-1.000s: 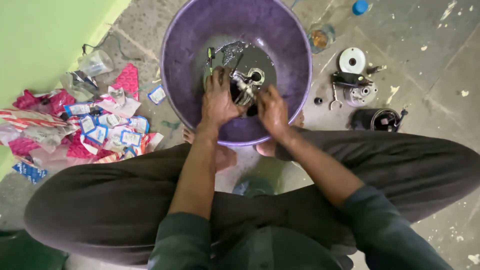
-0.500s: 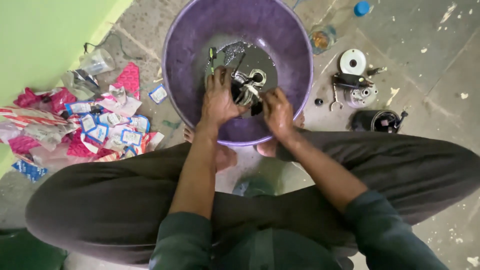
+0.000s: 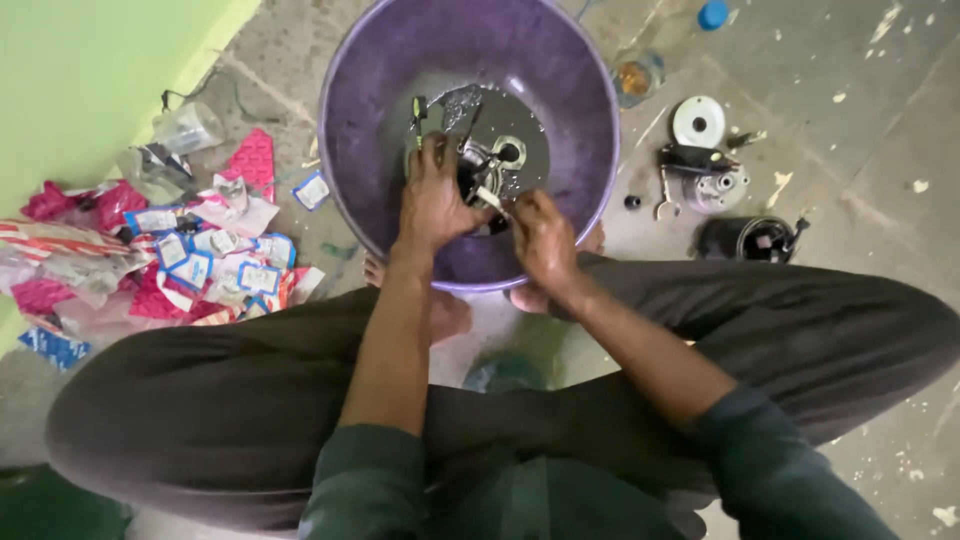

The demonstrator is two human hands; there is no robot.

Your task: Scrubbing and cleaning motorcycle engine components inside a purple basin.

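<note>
two hands work inside a large purple basin [image 3: 360, 150] that stands on the concrete floor between the person's bare feet. the left hand [image 3: 432, 200] lies over a dark metal part [image 3: 490, 165] at the bottom of the basin, fingers curled down and wrapped on its near edge, knuckles up. the right hand [image 3: 542, 235] sits just beside it, fingers bunched together and pinched on a thin pale tool [image 3: 490, 198] whose tip points at the metal part; how tight the pinch is cannot be told. the part lies in a shallow pool of dark liquid, with a round pale opening showing near its middle, and a small green-handled brush [image 3: 419, 108] rests against the basin's wall just beyond the left hand.

to the left of the basin a heap of torn packets [image 3: 190, 260] spreads over the floor: red and pink wrappers, with several small square white labels edged in blue lying on top, one more blue-edged square [image 3: 312, 190] lying apart close to the basin. a crumpled clear plastic bag [image 3: 190, 128] lies by the green wall. to the right, well apart from the hands, lie a white disc [image 3: 698, 121], a grey metal housing [image 3: 712, 185], a black cylinder [image 3: 752, 238], a small glass jar [image 3: 638, 78] and a blue cap [image 3: 713, 14].
</note>
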